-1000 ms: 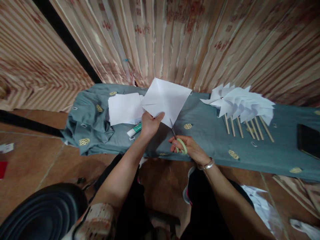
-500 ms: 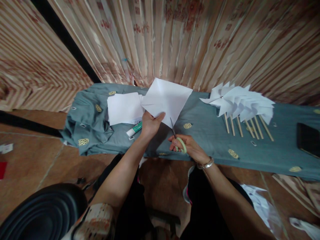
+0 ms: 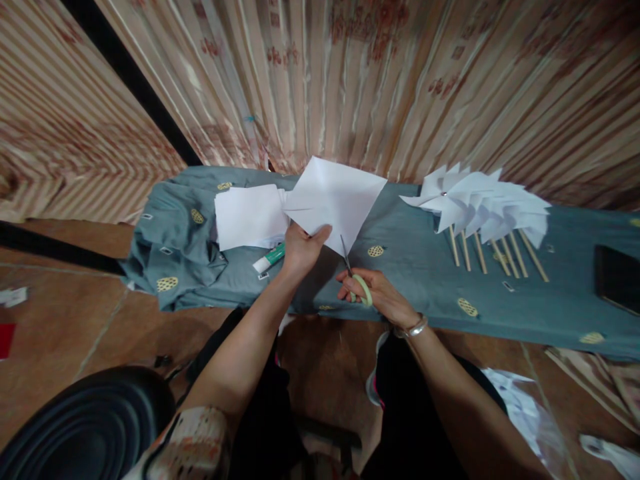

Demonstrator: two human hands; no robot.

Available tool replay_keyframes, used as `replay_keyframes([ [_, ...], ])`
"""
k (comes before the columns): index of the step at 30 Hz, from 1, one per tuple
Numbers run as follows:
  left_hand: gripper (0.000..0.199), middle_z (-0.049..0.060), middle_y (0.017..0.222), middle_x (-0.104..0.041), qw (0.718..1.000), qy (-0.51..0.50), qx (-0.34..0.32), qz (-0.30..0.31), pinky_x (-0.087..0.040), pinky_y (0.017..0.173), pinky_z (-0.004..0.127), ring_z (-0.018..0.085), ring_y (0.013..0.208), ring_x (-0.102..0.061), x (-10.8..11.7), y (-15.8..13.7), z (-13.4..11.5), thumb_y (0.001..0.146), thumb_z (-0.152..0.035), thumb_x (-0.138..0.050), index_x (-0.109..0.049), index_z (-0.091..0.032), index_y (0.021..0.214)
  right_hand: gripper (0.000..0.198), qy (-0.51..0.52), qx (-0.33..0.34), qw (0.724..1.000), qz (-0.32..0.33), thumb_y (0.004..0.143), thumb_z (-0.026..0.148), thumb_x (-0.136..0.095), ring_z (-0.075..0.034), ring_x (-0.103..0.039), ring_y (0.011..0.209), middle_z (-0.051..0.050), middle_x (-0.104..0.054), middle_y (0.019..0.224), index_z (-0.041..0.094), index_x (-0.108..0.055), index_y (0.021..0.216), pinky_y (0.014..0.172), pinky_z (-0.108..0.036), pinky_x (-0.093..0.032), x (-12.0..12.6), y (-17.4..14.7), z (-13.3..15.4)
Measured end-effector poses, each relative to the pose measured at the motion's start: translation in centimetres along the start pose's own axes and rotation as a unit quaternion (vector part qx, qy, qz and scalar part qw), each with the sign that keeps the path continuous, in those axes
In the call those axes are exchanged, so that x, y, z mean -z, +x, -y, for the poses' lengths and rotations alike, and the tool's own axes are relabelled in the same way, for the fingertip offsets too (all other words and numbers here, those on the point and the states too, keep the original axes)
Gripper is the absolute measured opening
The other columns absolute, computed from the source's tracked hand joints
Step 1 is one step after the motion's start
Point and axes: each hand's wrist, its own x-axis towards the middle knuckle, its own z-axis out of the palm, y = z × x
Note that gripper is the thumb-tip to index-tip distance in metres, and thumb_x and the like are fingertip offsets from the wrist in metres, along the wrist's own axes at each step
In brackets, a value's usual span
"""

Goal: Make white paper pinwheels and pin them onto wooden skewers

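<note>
My left hand grips a square sheet of white paper by its lower left side, thumb on top. A slit runs in from the sheet's left corner. In my right hand are scissors with pale green handles. Their blades point up at the sheet's lower corner, one of them lying over the paper. To the left lies a stack of white paper, with a green and white tube in front of it. Several paper pinwheels on wooden sticks overlap in a row at the right.
A grey-green patterned cloth covers the long narrow table. At its right end lies a dark flat object. Pleated curtains hang behind. A black round stool stands at lower left, and white scraps in clear plastic lie at lower right.
Almost nothing differs. The sheet and my left hand sit a few pixels further right, and the scissors stay at the same corner.
</note>
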Motion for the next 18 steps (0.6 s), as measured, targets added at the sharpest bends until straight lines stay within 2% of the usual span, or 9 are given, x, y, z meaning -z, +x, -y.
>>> replay_keyframes([
  [7, 0.016, 0.007, 0.079, -0.072, 1.0, 0.003, 0.007, -0.001, -0.054, 0.072, 0.035, 0.021, 0.072, -0.064, -0.1, -0.19, -0.03, 0.065, -0.029, -0.07, -0.065, -0.015, 0.072, 0.051, -0.005, 0.014, 1.0, -0.01, 0.074, 0.063, -0.066, -0.013, -0.058, 0.064, -0.004, -0.07, 0.073, 0.016, -0.067, 0.092, 0.06, -0.024, -0.046, -0.06, -0.08, 0.19],
  [18, 0.017, 0.007, 0.077, -0.071, 1.0, 0.01, 0.013, -0.005, -0.054, 0.07, 0.036, 0.022, 0.071, -0.064, 0.13, -0.27, -0.13, 0.064, -0.031, -0.07, -0.063, -0.017, 0.07, 0.051, -0.025, 0.028, 0.999, -0.027, 0.074, 0.066, -0.062, -0.013, -0.056, 0.062, -0.003, -0.066, 0.07, 0.017, -0.065, 0.086, 0.059, -0.026, -0.044, -0.28, 0.02, -0.06],
])
